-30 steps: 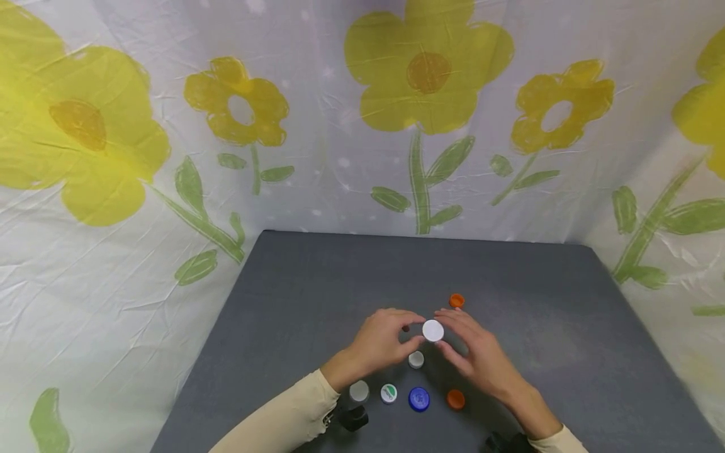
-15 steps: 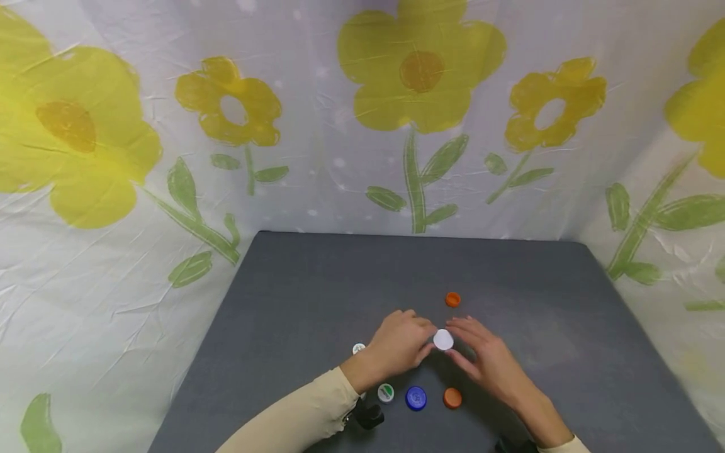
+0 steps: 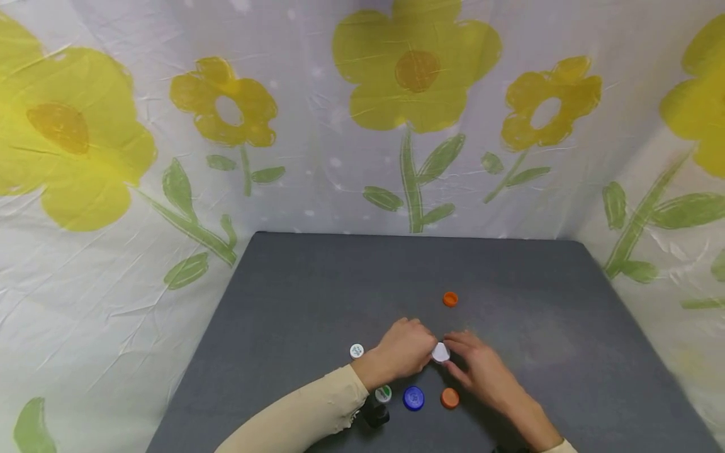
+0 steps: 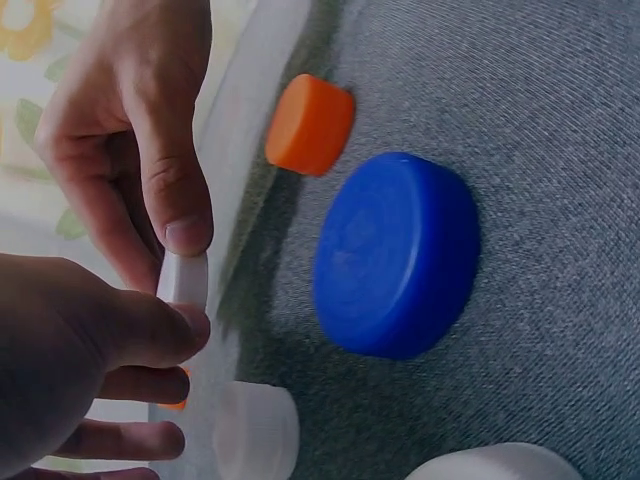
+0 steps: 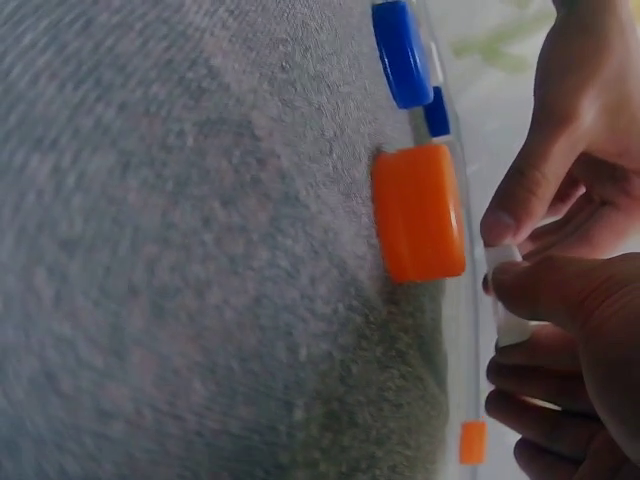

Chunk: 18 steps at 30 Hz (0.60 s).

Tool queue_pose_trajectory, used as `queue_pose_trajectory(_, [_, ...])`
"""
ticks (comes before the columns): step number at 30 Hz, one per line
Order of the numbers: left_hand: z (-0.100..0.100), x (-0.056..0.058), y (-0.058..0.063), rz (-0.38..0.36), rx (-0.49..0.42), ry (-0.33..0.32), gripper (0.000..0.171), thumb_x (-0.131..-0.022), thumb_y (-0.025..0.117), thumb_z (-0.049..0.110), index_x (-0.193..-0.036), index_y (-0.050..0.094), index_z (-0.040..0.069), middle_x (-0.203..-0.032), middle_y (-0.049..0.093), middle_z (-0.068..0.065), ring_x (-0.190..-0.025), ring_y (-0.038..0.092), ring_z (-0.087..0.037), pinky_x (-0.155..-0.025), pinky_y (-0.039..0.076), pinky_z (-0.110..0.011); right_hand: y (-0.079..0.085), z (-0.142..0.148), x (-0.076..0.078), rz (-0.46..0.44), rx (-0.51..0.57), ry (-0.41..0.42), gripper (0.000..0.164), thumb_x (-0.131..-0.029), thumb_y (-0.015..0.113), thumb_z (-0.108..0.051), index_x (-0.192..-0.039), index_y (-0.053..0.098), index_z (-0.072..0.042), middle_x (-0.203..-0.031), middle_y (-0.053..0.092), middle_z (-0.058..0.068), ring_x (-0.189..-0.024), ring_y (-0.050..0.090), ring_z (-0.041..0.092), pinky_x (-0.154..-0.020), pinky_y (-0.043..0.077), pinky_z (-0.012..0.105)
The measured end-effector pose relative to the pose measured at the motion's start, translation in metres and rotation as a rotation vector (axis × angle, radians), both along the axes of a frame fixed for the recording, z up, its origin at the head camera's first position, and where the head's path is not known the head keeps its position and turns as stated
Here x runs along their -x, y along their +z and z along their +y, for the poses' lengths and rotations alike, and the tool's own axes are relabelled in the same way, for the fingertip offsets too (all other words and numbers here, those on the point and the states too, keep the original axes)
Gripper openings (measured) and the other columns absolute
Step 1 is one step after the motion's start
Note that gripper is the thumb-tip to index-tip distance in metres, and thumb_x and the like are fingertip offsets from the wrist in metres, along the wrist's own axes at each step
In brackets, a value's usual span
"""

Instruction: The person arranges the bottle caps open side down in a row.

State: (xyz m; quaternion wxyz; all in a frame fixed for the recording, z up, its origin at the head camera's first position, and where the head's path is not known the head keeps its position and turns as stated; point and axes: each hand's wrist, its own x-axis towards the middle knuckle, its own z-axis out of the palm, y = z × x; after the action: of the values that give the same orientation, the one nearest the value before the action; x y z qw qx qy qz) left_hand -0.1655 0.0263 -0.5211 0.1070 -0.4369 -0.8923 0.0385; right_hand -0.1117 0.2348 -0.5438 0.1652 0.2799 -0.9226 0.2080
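Note:
Over the dark grey table (image 3: pixel 317 283), a white bottle cap (image 3: pixel 440 352) is held between the two hands. From the left, my left hand (image 3: pixel 404 349) pinches its edge, back of the hand upward; its thumb shows on the rim in the left wrist view. My right hand (image 3: pixel 481 371) pinches the opposite side between thumb and fingers. In the right wrist view the white cap (image 5: pixel 508 300) stands edge-on between both thumbs. A blue cap (image 3: pixel 414 398) and an orange cap (image 3: pixel 450 398) lie on the table just below the hands.
Another orange cap (image 3: pixel 450 299) lies beyond the hands, hollow side up. A white printed cap (image 3: pixel 357 351) sits left of the left wrist, and a green-and-white cap (image 3: pixel 383 394) beside the sleeve. A whitish cap (image 4: pixel 257 430) stands under the left hand. A flowered curtain (image 3: pixel 317 126) surrounds the table.
Both hands have brought the white cap nearer the body and lower in view. The left hand has rolled over, its back now upward; its forearm has shifted right, uncovering the white printed cap.

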Motion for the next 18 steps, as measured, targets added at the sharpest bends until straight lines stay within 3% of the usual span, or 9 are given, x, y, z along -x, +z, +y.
queue_pose_trajectory(9, [0.0063,-0.0008,-0.0067,-0.046,0.094,0.017,0.008,-0.091,0.087,0.034,-0.089,0.081,0.03,-0.093,0.079,0.01,-0.089,0.071,-0.016,-0.077,0.057,-0.036,-0.0018,-0.0036,-0.0023,-0.086,-0.046,-0.026,0.036,-0.085,0.092,-0.01,-0.117,0.08,0.001,-0.126,0.077,0.015,-0.122,0.073,0.041,-0.106,0.057,0.056])
queue_pose_trajectory(18, [0.0073,-0.0039,-0.0079,-0.045,0.113,0.026,0.008,-0.093,0.087,0.039,-0.09,0.083,0.032,-0.094,0.079,0.011,-0.094,0.067,-0.016,-0.079,0.056,-0.035,-0.0009,-0.004,-0.0023,-0.185,-0.098,-0.053,0.035,-0.089,0.091,-0.015,-0.119,0.081,0.001,-0.132,0.075,0.019,-0.129,0.069,0.044,-0.111,0.053,0.057])
